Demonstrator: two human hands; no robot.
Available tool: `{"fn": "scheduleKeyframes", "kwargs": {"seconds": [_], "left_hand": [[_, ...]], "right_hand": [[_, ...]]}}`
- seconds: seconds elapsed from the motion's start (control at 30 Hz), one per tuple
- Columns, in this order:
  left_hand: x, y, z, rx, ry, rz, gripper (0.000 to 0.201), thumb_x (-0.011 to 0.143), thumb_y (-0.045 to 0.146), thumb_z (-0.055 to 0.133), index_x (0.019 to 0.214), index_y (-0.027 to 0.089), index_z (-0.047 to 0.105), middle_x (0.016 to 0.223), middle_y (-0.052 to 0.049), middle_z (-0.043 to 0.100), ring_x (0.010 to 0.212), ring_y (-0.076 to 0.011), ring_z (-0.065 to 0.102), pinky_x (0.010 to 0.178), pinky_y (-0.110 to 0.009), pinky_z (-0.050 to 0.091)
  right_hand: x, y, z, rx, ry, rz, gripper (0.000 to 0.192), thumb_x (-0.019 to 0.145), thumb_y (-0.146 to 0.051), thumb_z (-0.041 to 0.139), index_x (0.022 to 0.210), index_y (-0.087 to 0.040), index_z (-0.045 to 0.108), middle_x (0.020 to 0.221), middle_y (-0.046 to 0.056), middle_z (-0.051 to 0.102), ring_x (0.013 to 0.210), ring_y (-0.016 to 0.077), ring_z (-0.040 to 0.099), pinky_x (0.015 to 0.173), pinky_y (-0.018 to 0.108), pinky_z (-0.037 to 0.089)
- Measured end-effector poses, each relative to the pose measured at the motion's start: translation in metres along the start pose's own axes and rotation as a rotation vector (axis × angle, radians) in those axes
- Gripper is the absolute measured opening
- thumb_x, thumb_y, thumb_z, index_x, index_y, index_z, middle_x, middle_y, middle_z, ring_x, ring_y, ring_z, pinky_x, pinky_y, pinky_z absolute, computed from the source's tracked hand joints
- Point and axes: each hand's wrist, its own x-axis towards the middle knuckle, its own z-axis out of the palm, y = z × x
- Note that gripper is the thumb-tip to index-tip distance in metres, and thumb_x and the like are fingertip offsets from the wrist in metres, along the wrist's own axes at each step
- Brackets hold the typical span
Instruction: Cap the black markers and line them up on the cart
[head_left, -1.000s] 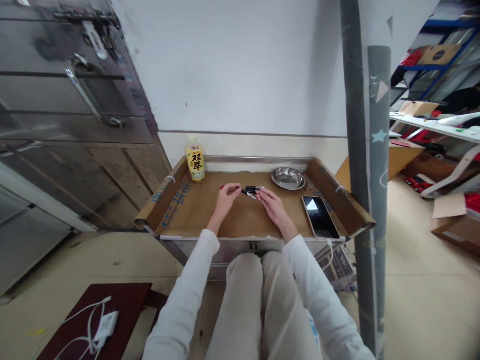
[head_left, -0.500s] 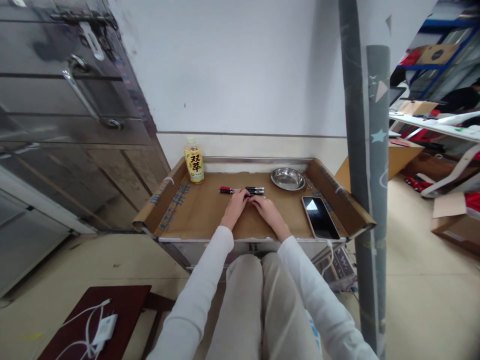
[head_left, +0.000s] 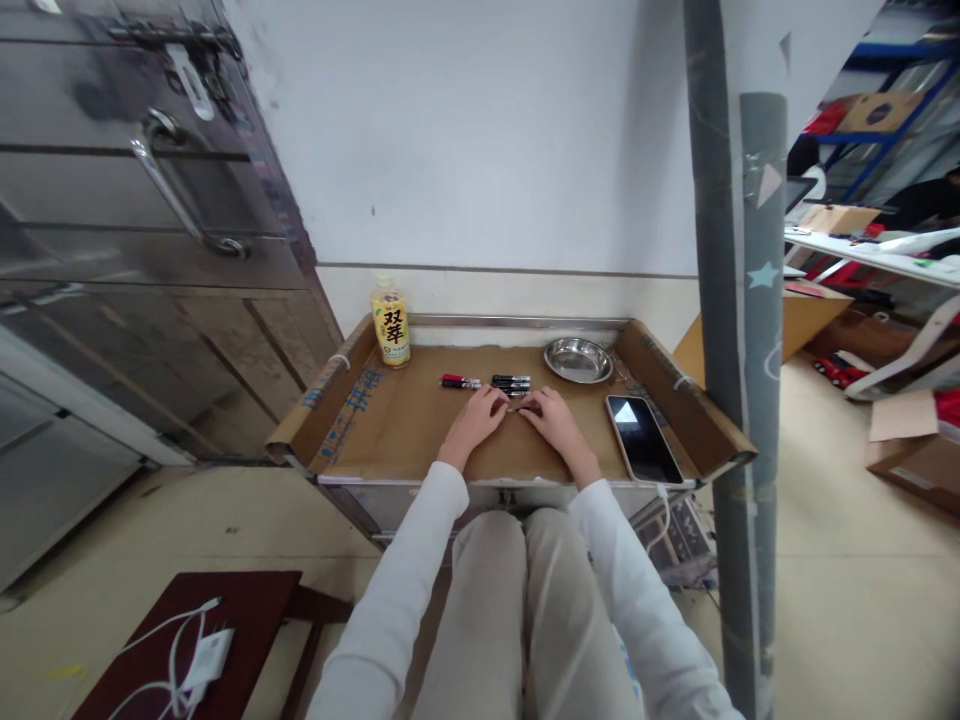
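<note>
- Hands: left hand (head_left: 475,424) and right hand (head_left: 553,424) both palm down over the brown cardboard lining (head_left: 405,435), fingertips facing across a narrow gap.
- Between fingertips: apparently a small dark item (head_left: 514,407); impossible to tell at this size whether pinched by one hand, both or neither.
- Locate black pens (head_left: 511,381) on the lining, just beyond the fingertips, on the side away from the body.
- Read long axes of black pens as side to side, parallel to the front edge, in rows one beyond another.
- Locate red pens (head_left: 459,382) just left of black pens, aligned likewise, beyond the left hand.
- Nearer hand: left for red pens; for black pens, both close.
- Right of right hand: phone (head_left: 642,438); farther back, metal dish (head_left: 577,361).
</note>
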Motion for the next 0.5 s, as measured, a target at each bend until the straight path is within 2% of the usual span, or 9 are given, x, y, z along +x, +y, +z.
{"fn": "scheduleKeyframes", "kwargs": {"seconds": [0.13, 0.3, 0.5], "left_hand": [[-0.001, 0.004, -0.001, 0.021, -0.042, 0.011, 0.007, 0.089, 0.019, 0.056, 0.089, 0.020, 0.063, 0.096, -0.004, 0.058, 0.091, -0.0179, 0.060, 0.091, -0.033, 0.049], [0.002, 0.003, 0.000, 0.078, 0.027, -0.070, 0.007, 0.088, 0.015, 0.057, 0.090, 0.020, 0.061, 0.095, -0.004, 0.057, 0.088, -0.0178, 0.059, 0.089, -0.034, 0.048], [0.006, -0.003, 0.000, 0.110, 0.060, -0.110, 0.009, 0.088, 0.012, 0.056, 0.092, 0.018, 0.061, 0.097, -0.005, 0.056, 0.086, -0.0176, 0.058, 0.086, -0.033, 0.048]], "right_hand": [[0.003, -0.006, 0.001, -0.095, -0.006, 0.024, 0.009, 0.089, -0.023, 0.059, 0.091, -0.019, 0.068, 0.093, 0.007, 0.064, 0.091, 0.0222, 0.057, 0.081, 0.032, 0.042], [0.009, -0.013, 0.003, -0.205, 0.031, 0.107, 0.012, 0.091, -0.023, 0.056, 0.094, -0.020, 0.068, 0.094, 0.008, 0.065, 0.091, 0.0230, 0.056, 0.079, 0.032, 0.037], [0.011, -0.011, 0.007, -0.178, 0.106, 0.150, 0.012, 0.091, -0.021, 0.054, 0.096, -0.019, 0.065, 0.093, 0.007, 0.066, 0.090, 0.0231, 0.055, 0.079, 0.032, 0.036]]}}
